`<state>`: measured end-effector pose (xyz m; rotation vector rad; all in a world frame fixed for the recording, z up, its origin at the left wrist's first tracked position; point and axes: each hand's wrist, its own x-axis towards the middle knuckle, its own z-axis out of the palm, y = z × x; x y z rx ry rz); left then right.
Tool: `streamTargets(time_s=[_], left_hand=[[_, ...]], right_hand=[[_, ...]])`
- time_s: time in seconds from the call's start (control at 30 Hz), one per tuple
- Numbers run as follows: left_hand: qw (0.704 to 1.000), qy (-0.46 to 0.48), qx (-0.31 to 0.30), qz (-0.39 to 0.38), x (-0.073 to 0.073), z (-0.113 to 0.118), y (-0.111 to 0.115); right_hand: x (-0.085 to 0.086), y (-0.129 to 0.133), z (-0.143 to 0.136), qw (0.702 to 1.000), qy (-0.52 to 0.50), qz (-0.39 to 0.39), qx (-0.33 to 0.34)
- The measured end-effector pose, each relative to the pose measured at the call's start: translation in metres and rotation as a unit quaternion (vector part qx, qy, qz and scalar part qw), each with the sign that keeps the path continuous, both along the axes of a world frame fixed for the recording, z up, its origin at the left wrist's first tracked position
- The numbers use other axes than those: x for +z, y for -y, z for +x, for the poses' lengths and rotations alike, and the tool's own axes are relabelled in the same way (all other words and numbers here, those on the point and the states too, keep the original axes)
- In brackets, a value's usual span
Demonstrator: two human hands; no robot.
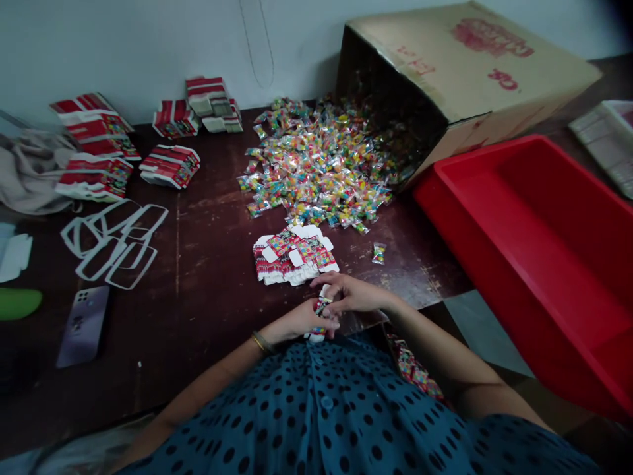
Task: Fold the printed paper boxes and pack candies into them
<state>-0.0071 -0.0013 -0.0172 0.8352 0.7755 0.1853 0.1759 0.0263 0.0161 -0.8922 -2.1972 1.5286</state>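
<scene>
Close to my body, my left hand (307, 318) is closed around a small printed carton (316, 333) with white flaps. The fingers of my right hand (345, 293) are bent at the carton's upper end, touching it. Just beyond my hands lies a stack of flat printed cartons (291, 257) with white flaps. Behind that stack spreads a large heap of small clear packets of colourful candy (321, 165). One single candy packet (378, 253) lies apart, to the right of the stack.
A cardboard box (475, 59) lies open towards the heap. At the right is a red tub (524, 264). Bundles of red cartons (171, 165), white loops (133, 247), a phone (84, 325) and a green object (18, 303) are on the left. More printed packs (415, 369) show beside my lap.
</scene>
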Motion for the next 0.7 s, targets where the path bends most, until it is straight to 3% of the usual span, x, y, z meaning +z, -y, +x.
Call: streamTargets(time_s=[0.07,0.17,0.23,0.33,0.43,0.53,0.6,0.7], left_hand=[[1.0,0.021,0.011,-0.017,0.007,-0.003,-0.006],[0.995,0.058,0.057,-0.049,0.018,-0.012,-0.019],[0.991,0.105,0.034,-0.082,0.022,-0.019,-0.025],[0.986,0.13,-0.056,-0.085,0.018,-0.025,-0.025],[0.998,0.012,-0.015,0.052,0.004,-0.025,-0.02],[0.969,-0.117,0.053,0.213,-0.008,-0.021,-0.015],[0.95,-0.147,0.077,0.266,-0.011,-0.019,-0.012],[0.915,-0.15,0.185,0.325,-0.007,-0.017,-0.005]], right_hand=[[0.001,0.0,-0.006,0.998,0.026,0.052,-0.01],[0.008,-0.002,-0.014,0.983,0.073,0.141,-0.093],[0.015,-0.004,-0.016,0.978,0.076,0.155,-0.118],[0.02,-0.006,-0.009,0.995,0.014,0.097,-0.03],[0.013,-0.005,-0.001,0.999,-0.03,0.032,-0.022],[-0.003,0.004,-0.002,0.993,-0.029,-0.017,-0.11],[-0.011,0.012,-0.008,0.982,-0.04,-0.033,-0.179],[-0.018,0.026,-0.019,0.952,-0.099,-0.064,-0.284]])
